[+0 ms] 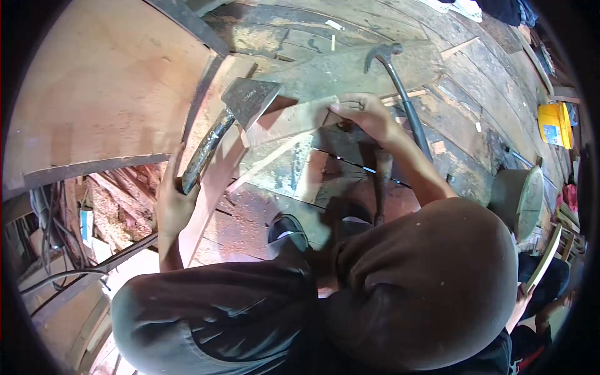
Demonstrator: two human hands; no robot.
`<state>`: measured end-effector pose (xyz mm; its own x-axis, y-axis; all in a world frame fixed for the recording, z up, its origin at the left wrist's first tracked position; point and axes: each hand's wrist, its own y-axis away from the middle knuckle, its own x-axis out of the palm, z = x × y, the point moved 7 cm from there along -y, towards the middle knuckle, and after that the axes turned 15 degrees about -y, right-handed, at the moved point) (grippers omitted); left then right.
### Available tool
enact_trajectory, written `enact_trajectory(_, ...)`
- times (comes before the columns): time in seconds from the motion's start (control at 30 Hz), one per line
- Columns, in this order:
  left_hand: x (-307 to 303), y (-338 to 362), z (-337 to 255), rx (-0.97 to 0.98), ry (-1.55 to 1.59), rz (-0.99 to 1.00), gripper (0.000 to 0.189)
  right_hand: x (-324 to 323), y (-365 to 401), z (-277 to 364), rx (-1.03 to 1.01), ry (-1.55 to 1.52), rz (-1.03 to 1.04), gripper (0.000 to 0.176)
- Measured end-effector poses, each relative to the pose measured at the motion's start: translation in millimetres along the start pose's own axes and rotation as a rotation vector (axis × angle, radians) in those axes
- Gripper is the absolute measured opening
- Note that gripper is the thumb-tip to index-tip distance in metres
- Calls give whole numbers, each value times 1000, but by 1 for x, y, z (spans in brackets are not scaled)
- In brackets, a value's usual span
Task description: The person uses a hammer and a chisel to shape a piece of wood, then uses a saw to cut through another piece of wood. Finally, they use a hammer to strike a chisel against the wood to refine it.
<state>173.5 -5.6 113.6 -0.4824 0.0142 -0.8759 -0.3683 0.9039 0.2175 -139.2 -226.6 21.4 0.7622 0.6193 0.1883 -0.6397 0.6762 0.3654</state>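
Floorboards (478,94) brightly lit; glare burns to white at near left. I note deep shadow around the shoes (287,229), trousers (419,287) dim. Wide-lens curvature bends the edges; corners fall to black.

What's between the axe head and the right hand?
Head view: a stretch of pale wood runs from beside the axe head to the right hand.

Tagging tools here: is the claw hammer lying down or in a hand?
Lying down: the claw hammer rests on the wooden boards, and neither the left hand nor the right hand grips it.
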Motion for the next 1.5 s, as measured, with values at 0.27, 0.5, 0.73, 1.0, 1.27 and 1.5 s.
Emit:
enact_trajectory(0.27,-20,1,6,-103,-162,-195,80,-22,5,-12,-230,17,-60,31)
enact_trajectory(0.5,13,-15,13,38,-572,-248,85,-56,79,-71,-250,236,-262,21)
enact_trajectory(0.73,8,-26,9,23,-560,-209,73,-7,108,-59,-577,709,-408,18)
enact_trajectory(1.0,20,-26,13,37,-373,-189,62,25,34,0,-637,782,-228,30)
enact_trajectory(1.27,71,-26,19,-267,449,432,65,41,2,0,-653,903,-110,37)
enact_trajectory(1.5,111,-13,15,-276,753,577,53,7,36,22,-621,547,-136,28)
